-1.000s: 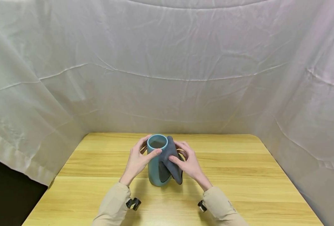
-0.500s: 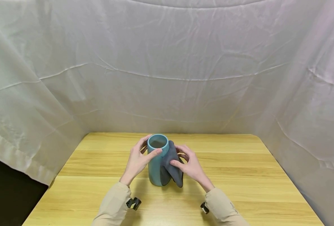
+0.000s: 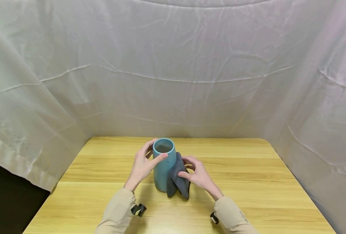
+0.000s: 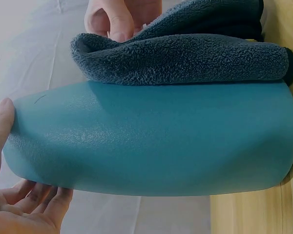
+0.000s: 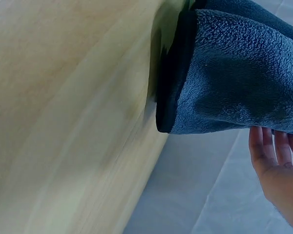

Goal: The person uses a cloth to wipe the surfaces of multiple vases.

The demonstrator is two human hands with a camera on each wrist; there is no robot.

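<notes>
A tall teal vase point(image 3: 161, 172) stands upright on the wooden table, its round mouth facing up. My left hand point(image 3: 142, 167) grips it near the rim, thumb on the near side and fingers behind. In the left wrist view a short dark mark shows on the teal wall point(image 4: 151, 136) near the top. My right hand point(image 3: 197, 174) holds a dark grey fleecy cloth point(image 3: 180, 182) against the vase's right side. Folds of the cloth point(image 5: 239, 73) hang down with a black edge in the right wrist view, fingertips at its lower side there.
The light wooden table point(image 3: 249, 182) spreads around the vase. Pale fabric curtains point(image 3: 190, 97) rise behind it and at both sides. Black wrist devices point(image 3: 138, 210) sit at the beige sleeves point(image 3: 115, 211).
My right hand has slid the cloth down along the vase's right side, uncovering the dark mark near the top. The left hand keeps its grip, and the vase has barely moved.
</notes>
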